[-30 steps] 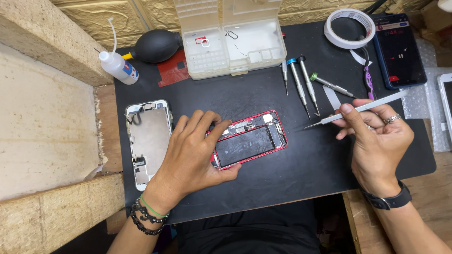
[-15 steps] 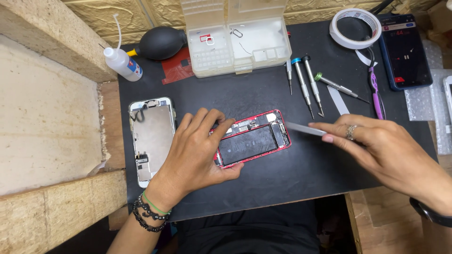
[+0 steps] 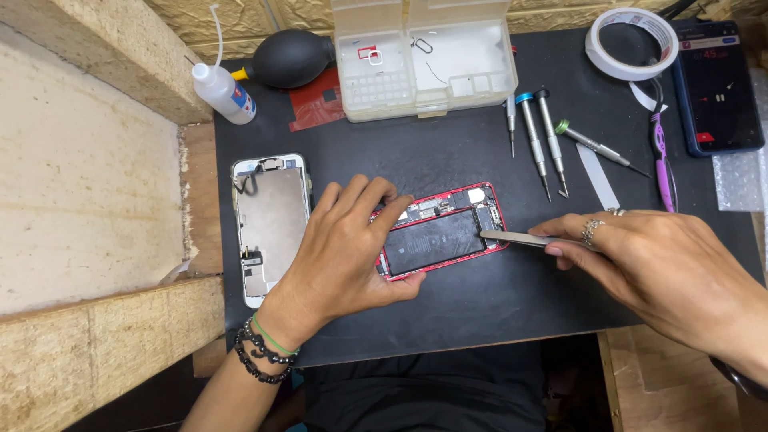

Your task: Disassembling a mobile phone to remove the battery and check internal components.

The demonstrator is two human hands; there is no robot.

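Observation:
An opened red phone body (image 3: 442,237) with a black battery lies on the black work mat (image 3: 448,168). My left hand (image 3: 346,248) rests flat over its left end, fingers spread, holding it down. My right hand (image 3: 658,266), with rings on two fingers, grips metal tweezers (image 3: 516,238) whose tips reach the phone's right end beside the battery. The phone's detached screen panel (image 3: 269,224) lies face down to the left of my left hand.
Three screwdrivers (image 3: 538,140) and a purple tool (image 3: 662,156) lie at the mat's upper right. A clear parts box (image 3: 424,58), black air blower (image 3: 290,58), white squeeze bottle (image 3: 224,90), tape roll (image 3: 630,42) and another phone (image 3: 718,84) line the back. A stone ledge (image 3: 88,200) borders the left.
My right hand has come down and left from the mat's right side, bringing the tweezers' tips onto the phone's right end. My left hand has stayed on the phone.

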